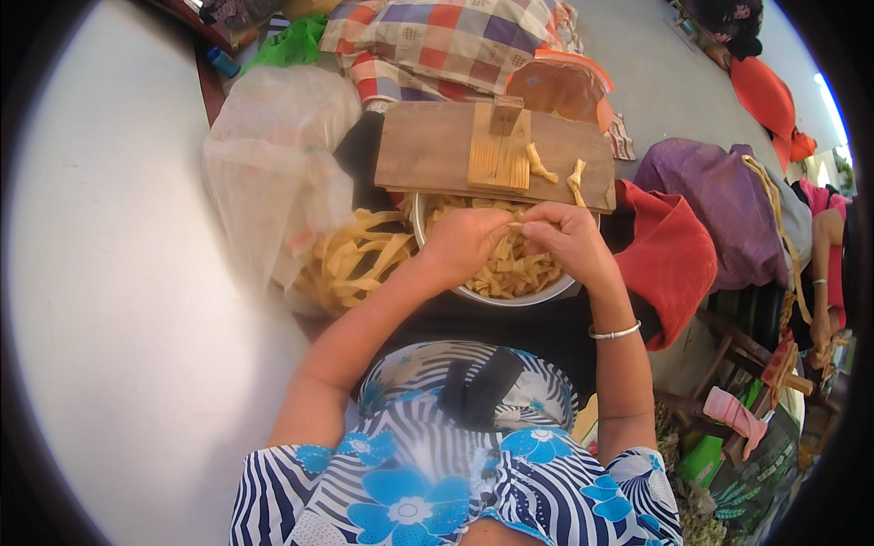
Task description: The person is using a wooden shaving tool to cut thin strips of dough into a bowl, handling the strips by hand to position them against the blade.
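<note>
My left hand [466,244] and my right hand [572,238] meet above a white bowl [526,299]. Both have thumb and fingers pinched on a short tan strip [515,225], mostly hidden by the fingertips. Many small folded or knotted tan pieces [512,273] fill the bowl. Long loose tan strips [362,259] lie in a tangle beside my left forearm. Just beyond my hands, a wooden board [419,150] rests across the bowl's far side, with a paler wood block [499,155] on it. Two knotted tan strips [542,166] lie on the board's right part.
A translucent plastic bag [273,146] stands left of the board. Behind it are a checked cloth bundle [446,41] and an orange-edged clear bag [560,86]. At right sit a red cloth [672,250], a purple bag [696,205] and wooden stools [724,364]; another person's arm [825,259] shows there.
</note>
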A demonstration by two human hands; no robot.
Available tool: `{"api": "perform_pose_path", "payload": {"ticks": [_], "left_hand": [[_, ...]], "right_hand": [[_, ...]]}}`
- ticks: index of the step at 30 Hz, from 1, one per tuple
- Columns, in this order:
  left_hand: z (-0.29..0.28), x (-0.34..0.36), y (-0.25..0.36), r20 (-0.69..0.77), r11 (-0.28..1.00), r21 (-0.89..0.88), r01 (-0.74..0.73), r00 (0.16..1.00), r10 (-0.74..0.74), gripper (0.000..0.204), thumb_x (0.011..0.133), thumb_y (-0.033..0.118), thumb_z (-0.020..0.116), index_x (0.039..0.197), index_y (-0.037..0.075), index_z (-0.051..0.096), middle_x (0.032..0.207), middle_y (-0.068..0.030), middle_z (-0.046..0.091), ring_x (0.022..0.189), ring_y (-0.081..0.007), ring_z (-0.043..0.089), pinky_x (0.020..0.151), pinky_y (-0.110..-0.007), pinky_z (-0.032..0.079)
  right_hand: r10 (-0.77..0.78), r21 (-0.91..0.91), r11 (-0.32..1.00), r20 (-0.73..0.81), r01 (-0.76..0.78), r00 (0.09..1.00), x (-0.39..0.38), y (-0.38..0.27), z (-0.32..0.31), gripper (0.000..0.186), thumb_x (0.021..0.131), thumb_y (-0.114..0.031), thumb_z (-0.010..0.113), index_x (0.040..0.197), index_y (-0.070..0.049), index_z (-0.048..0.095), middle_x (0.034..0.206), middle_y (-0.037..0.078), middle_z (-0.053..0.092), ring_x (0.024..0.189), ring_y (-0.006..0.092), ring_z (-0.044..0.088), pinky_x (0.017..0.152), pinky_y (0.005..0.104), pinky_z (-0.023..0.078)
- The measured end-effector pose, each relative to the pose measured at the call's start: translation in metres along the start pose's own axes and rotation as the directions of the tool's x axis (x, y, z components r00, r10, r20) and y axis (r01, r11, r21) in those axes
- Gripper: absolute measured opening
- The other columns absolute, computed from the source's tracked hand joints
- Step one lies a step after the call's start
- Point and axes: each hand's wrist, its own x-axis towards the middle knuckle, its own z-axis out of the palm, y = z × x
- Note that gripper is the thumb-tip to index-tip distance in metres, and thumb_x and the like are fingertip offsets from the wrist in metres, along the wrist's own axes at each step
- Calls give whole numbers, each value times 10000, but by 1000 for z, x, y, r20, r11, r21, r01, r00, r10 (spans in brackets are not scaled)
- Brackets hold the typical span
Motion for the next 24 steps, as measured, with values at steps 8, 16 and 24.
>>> {"api": "perform_pose_path", "payload": {"ticks": [8,16,24], "left_hand": [[-23,43,-22,2,850,-390,355,923,-385,135,948,140,544,972,30,619,696,1,570,620,-67,491,566,-221,398],[-25,67,-35,-213,959,-121,256,937,-277,178,902,154,559,920,-17,606,770,-133,636,699,-268,601,663,-373,462],[-40,62,-62,-284,905,258,338,922,-264,243,892,201,537,1003,18,652,930,-223,651,902,-408,606,757,-429,480]], "right_hand": [[72,162,985,-96,-56,993,44,5,3,153,927,-118,580,999,8,630,691,-6,575,598,58,527,540,206,418],[-182,-264,957,-227,120,957,70,21,13,138,871,-121,575,899,-11,653,703,136,613,638,244,596,630,362,479],[-330,-696,697,-96,173,939,49,26,10,117,821,-159,627,863,-58,666,928,129,644,878,340,591,766,436,479]]}}
